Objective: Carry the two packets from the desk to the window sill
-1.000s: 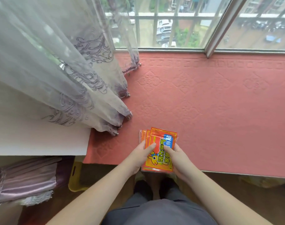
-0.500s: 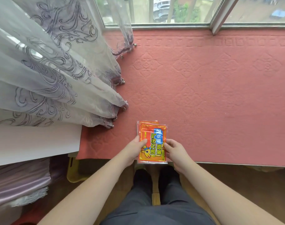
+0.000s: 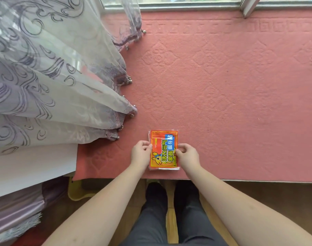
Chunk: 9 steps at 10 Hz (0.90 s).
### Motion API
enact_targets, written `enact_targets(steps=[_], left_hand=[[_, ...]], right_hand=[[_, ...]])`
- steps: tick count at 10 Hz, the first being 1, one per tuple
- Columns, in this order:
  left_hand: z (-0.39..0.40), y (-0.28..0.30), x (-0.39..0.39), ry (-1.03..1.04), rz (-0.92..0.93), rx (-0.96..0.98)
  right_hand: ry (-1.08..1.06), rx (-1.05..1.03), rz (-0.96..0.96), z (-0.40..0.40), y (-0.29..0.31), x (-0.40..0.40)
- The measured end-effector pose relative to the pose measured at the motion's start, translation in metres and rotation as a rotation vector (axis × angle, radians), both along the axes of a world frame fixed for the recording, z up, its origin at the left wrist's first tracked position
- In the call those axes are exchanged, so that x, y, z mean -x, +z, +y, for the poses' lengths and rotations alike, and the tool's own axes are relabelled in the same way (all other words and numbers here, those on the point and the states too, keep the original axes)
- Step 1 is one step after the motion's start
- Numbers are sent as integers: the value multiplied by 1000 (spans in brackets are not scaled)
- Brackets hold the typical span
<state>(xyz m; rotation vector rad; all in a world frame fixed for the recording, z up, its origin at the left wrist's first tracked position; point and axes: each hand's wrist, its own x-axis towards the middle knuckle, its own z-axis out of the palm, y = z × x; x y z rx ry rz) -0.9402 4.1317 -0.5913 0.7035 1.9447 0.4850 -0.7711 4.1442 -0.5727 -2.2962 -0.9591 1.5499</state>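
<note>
Since half a second ago the fanned orange packets [image 3: 163, 150] have been squared into one neat stack, and the view has tipped further down, so the window frame [image 3: 187, 5] now sits at the very top edge. The left hand [image 3: 141, 154] pinches the stack's left edge between thumb and fingers, and the right hand [image 3: 187, 155] pinches the right edge the same way, so both are closed on the stack. The packets lie flat on the window sill [image 3: 231, 96], near its front edge, with only slivers of the lower one showing at the left and bottom of the top one. The sill wears a pink embossed cover. To the left, a sheer curtain [image 3: 50, 82] with purple scrollwork drapes onto the sill, its weighted hem near the packets but apart from them. Below the sill edge, dark trousers [image 3: 169, 228] and shoes stand on a wooden floor [image 3: 279, 196].
</note>
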Motion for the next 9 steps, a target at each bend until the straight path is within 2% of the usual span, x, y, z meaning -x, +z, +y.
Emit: enact_targets(steps=[2,5,8,9], left_hand=[[-1,-16,2,-8,26,22],[5,-26,4,-26,57,11],[5,-23,9,-61,170,4],[5,-18,8,-12,169,4]], right_hand=[[23,18,-102,-2,-15,4],[67,19,-105,6,-25,7],[88,22,-144,6,-22,6],[65,0,-168,7,-21,3]])
